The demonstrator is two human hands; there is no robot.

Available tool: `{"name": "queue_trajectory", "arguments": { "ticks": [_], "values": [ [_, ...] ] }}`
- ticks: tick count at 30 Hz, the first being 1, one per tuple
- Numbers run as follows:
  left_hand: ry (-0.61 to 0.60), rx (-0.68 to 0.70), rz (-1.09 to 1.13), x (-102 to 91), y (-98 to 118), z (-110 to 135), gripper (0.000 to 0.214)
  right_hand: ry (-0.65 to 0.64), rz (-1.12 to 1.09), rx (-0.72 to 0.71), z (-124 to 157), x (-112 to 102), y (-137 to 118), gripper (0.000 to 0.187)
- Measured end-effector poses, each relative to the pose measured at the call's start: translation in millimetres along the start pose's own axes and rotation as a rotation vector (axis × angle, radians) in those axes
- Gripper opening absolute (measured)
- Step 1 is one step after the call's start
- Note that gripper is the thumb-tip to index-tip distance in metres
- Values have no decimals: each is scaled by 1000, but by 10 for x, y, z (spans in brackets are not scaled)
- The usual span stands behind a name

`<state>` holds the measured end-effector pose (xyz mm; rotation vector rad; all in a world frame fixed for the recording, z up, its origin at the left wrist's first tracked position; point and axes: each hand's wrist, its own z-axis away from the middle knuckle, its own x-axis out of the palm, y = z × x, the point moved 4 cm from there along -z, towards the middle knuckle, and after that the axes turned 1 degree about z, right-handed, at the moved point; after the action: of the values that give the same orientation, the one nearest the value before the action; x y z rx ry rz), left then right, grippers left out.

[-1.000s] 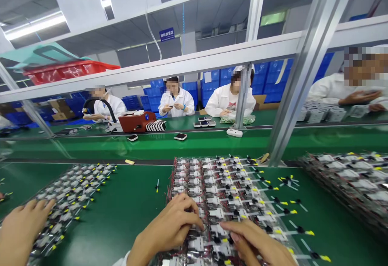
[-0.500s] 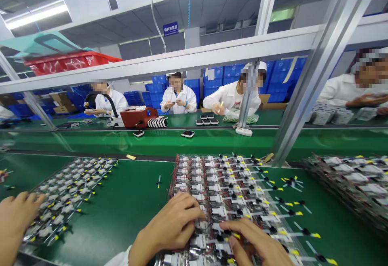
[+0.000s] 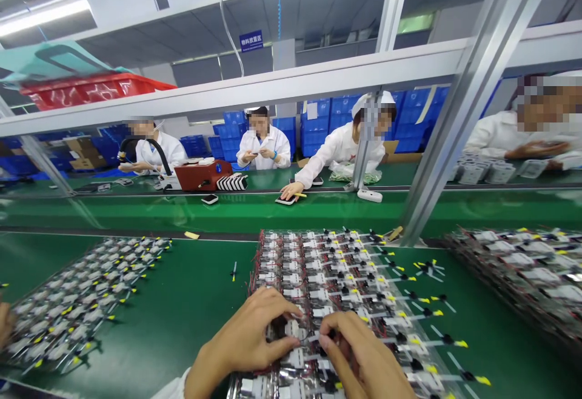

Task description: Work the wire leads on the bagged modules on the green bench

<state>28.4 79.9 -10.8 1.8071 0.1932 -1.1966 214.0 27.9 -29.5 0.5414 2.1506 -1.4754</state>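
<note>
A clear plastic tray (image 3: pixel 234 384) in front of me holds rows of small white parts with red wires, and thin pale strips with black pieces and yellow ends. My left hand (image 3: pixel 254 338) rests over its near left part, thumb and fingers spread around a white part (image 3: pixel 295 329). Just to the right, my right hand (image 3: pixel 364 353) pinches a thin pale strip (image 3: pixel 313 338) between thumb and forefinger, beside that white part. The rest of the strip is hidden by the fingers.
Similar filled trays lie at left (image 3: pixel 86 302) and right (image 3: pixel 522 265). Loose strips (image 3: pixel 430 270) lie on the green table. A metal post (image 3: pixel 436 156) rises behind. Across a green belt (image 3: pixel 136 214), co-workers sit; one's hand (image 3: pixel 291 191) touches a white-framed device. Another person's hand (image 3: pixel 5 323) shows at left.
My right hand has moved left, closer to my left hand, and now pinches a strip. A co-worker opposite has reached onto the belt device. The person's hand at far left has drawn back.
</note>
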Motion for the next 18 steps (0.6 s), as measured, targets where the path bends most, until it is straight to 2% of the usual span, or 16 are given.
{"name": "queue_trajectory", "arguments": {
  "ticks": [5,13,18],
  "values": [
    [49,-2,55,30,-66,-10,28,-46,31,-29,-141,72,-46,22],
    [98,31,68,53,-99,-21,30,-266,110,32,-286,162,0,29],
    [93,21,58,56,-94,-24,32,-302,157,62,-296,138,-19,26]
  ]
}}
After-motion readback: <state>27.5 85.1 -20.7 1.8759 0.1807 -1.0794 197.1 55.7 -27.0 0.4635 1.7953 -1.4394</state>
